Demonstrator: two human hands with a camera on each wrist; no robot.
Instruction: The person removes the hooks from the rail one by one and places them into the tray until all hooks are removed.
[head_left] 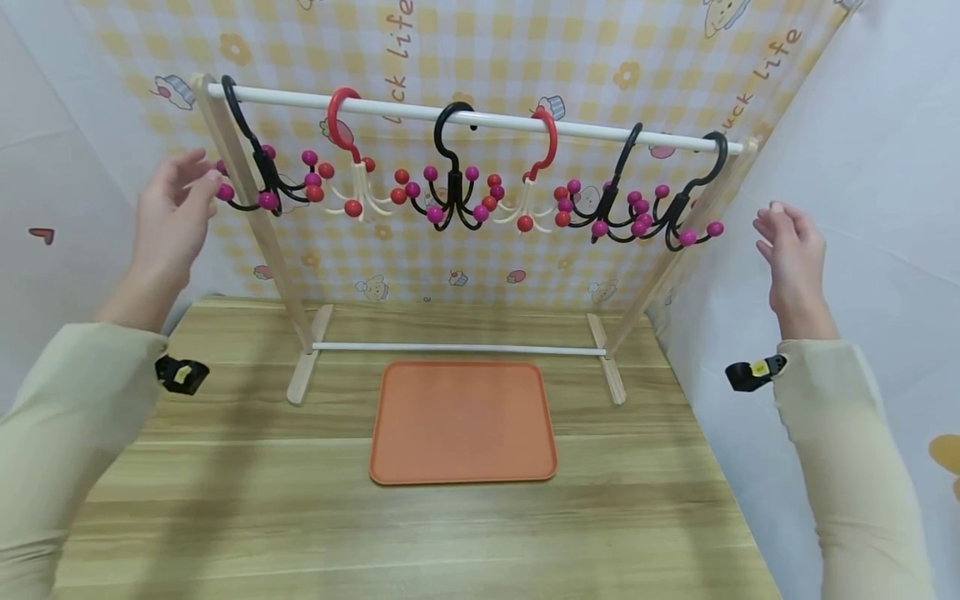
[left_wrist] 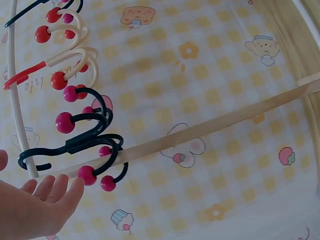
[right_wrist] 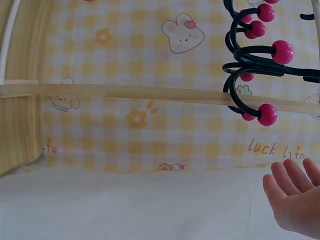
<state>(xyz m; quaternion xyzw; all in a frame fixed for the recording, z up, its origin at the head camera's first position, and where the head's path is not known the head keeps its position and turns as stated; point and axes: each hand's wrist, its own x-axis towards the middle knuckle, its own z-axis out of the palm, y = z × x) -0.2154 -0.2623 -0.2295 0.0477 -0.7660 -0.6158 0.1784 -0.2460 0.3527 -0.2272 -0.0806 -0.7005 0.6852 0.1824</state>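
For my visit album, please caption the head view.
Six ball-tipped hangers hang from a white rail, a person's arms outstretched at either side, an orange tray below.

8 o'clock: left hand [left_wrist: 37, 212] sits beside magenta ball [left_wrist: 87, 175] | 9: black hanger [left_wrist: 80, 144] hooks white rod [left_wrist: 16, 110] | 10: red-and-cream hanger [left_wrist: 57, 56] | wooden post [left_wrist: 215, 122] slants 8 to 3

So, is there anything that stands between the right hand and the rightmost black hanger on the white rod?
Nothing visible does: between the right hand and the rightmost black hanger, the head and right wrist views show only a gap. The wooden post near the hanger appears behind it, not in front.
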